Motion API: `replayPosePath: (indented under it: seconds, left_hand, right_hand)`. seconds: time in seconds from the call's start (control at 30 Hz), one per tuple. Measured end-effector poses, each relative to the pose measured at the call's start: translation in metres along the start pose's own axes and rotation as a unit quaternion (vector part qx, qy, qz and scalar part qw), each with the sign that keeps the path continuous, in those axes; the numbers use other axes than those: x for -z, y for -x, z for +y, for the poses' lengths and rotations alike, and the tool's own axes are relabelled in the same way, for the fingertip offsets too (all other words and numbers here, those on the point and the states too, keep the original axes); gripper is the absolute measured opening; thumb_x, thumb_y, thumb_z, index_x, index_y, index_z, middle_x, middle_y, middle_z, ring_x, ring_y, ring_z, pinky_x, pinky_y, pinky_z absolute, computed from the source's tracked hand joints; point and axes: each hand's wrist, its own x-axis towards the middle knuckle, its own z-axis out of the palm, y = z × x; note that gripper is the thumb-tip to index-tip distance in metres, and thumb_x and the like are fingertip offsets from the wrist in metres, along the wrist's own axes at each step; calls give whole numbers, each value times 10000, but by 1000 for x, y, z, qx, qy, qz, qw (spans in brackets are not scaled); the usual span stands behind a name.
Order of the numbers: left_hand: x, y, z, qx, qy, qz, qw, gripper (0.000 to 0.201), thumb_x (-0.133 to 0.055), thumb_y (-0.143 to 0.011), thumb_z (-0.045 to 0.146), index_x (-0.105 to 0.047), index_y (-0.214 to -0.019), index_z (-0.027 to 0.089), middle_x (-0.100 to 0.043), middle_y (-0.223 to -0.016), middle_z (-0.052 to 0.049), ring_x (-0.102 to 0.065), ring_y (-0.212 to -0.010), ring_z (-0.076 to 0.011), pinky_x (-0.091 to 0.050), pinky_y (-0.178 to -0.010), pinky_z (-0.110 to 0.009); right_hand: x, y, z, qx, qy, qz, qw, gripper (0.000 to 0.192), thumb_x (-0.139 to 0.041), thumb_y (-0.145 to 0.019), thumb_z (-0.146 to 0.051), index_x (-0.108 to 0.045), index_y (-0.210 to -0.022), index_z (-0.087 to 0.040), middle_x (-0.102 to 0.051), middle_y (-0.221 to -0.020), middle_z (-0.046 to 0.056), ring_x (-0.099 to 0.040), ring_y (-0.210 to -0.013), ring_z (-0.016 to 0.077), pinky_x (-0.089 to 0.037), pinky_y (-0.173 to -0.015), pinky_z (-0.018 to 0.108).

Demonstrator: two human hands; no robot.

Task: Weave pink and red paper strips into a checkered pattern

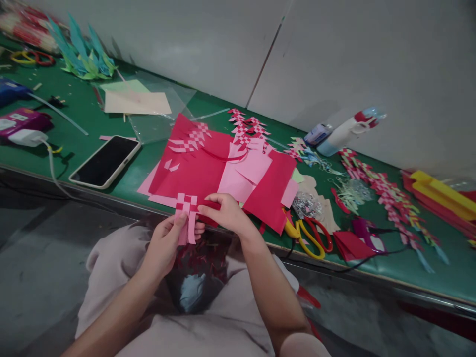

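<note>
- The left hand (163, 244) pinches the small woven piece of red and pink paper strips (187, 213) from below; its grip is pressed together on the loose pink strip ends, with the thumb on top.
- The right hand (227, 213) pinches the same woven piece from the right side, fingertips pressed together on a red strip at its edge.
- The woven piece sits at the near edge of the green-topped desk (111, 106), just in front of the person's lap, and overlaps the lower border of a large red paper sheet (193, 171).
- That red sheet lies flat on the desk with slits cut in it and a pink-and-red woven patch near its upper part; pink paper sheets (245, 171) lie beside and partly under it.
- A smartphone with a dark screen and pale case (105, 161) lies on the desk to the left, well apart from the hands.
- Scissors with yellow and red handles (308, 235) lie to the right of the red sheets, near the desk's front edge.
- A long braided chain of red, pink and green paper strips (386, 196) stretches across the desk further right.
- Teal and green folded paper shapes (84, 52) stand at the far left against the wall.
</note>
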Motion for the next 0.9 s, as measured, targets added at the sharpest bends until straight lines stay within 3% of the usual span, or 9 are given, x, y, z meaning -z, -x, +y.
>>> replayPosePath:
  seconds: [0.13,0.53,0.9]
  left_hand:
    - [2,0,0,2,6,-3,1000,414,-764,-644,486,-672,-814,120,-738,-702,-84,-717,-748,-250,-590,-674,-350]
    - [9,2,5,46,-56,-32,997,384,-786,-648,445,-692,-816,113,-733,-668,-81,-695,-611,-192,-551,-574,-258]
    - [12,-2,0,40,-43,-53,997,366,-802,-628,418,-721,-830,124,-751,-743,-94,-714,-703,-228,-583,-652,-322]
  right_hand:
    - [-2,-2,2,-4,14,28,999,215,-608,-772,-357,-630,-744,-145,-637,-732,-3,-559,-704,132,-408,-691,251]
    - [1,-1,5,-7,3,14,1000,237,-621,-761,-373,-627,-712,-142,-604,-674,-20,-528,-661,119,-396,-649,237]
    - [3,2,0,-3,33,-18,999,220,-624,-764,-357,-661,-726,-143,-618,-702,-13,-541,-690,122,-405,-677,240]
